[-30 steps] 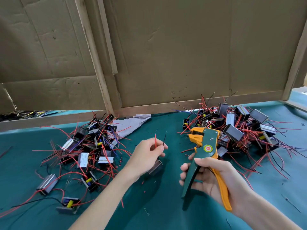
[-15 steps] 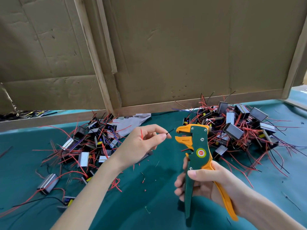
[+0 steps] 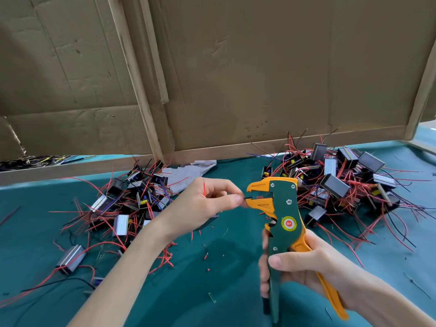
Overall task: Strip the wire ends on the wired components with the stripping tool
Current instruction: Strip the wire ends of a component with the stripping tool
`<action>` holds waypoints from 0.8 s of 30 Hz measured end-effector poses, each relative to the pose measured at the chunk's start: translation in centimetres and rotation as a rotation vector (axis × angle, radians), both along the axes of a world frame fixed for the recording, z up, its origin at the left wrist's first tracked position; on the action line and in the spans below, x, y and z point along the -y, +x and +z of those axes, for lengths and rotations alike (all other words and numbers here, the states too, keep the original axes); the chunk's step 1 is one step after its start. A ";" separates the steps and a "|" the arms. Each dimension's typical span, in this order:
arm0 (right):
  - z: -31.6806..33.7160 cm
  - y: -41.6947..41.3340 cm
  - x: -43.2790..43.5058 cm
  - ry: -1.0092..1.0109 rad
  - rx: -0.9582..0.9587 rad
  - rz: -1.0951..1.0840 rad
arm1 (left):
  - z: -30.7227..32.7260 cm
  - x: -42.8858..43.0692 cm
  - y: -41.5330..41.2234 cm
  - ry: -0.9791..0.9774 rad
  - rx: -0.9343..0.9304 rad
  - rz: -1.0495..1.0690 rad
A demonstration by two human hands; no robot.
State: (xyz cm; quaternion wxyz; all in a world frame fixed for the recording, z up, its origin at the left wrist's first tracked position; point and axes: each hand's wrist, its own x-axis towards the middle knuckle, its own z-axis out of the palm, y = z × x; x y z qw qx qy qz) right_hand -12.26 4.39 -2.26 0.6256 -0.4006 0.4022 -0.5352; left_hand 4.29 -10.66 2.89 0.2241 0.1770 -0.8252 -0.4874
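Left hand [image 3: 200,206] pinched thin, limp black wire [image 3: 247,197] at stripper [image 3: 280,215] mouth; best gripped near tip. Right hand [image 3: 304,267] wrapped round handles.

The round red-and-yellow sticker [image 3: 289,223] on the stripping tool [image 3: 283,223] reads "OK".

head cam | worn, looks forward and down | near both hands over green table [image 3: 184,291] | cardboard wall [image 3: 259,67] behind

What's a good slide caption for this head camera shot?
Left hand feeds a black wire end into the open stripping tool held in the right hand, between two piles of wired components.
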 end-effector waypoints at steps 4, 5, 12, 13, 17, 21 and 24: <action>-0.1 -0.1 -0.1 -0.012 -0.039 0.015 | 0.5 -0.2 0.2 0.019 0.009 -0.025; -0.1 -0.1 -0.1 -0.016 -0.059 0.016 | 0.6 -0.2 0.3 0.022 0.009 -0.034; -0.3 0.4 -0.2 -0.021 -0.166 0.024 | 1.3 -0.4 0.8 0.036 0.056 -0.090; -0.4 0.7 -0.1 -0.009 -0.150 0.006 | 1.4 -0.5 0.9 0.052 0.064 -0.098; -1.5 2.1 0.2 0.029 -0.148 -0.179 | 0.3 -0.3 0.4 0.077 0.106 -0.035; -1.6 1.8 0.6 0.067 -0.008 -0.223 | -2.3 0.2 -0.9 0.167 0.154 0.127; -1.4 0.8 0.9 0.026 0.073 -0.200 | -4.4 0.6 -1.6 -0.026 0.276 0.236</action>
